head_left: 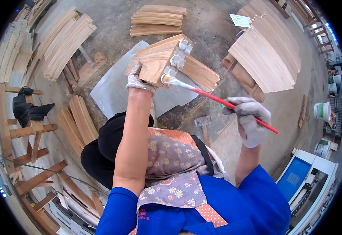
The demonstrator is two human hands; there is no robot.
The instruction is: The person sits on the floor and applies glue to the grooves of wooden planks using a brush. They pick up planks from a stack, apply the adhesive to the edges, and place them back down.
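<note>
My left hand [138,80], in a whitish work glove, grips the near left edge of a stack of wooden boards [153,64]. White, glue-like smears [177,60] cover parts of the stack's right end. My right hand [251,119], in a greyish glove, is closed around the red handle of a brush [212,96]. Its whitened bristle end touches the near corner of that smeared end. Under the stack lies a pale grey sheet [107,92] on the floor, and more boards [200,72] sit just right of it.
Curved-looking board stacks lie at the far middle [158,19], far left [69,43] and right [263,51]. A hammer [203,125] rests on the floor near my knees. Wooden frames [33,137] stand at left; a white bucket [322,111] and a white-and-blue machine [302,178] are at right.
</note>
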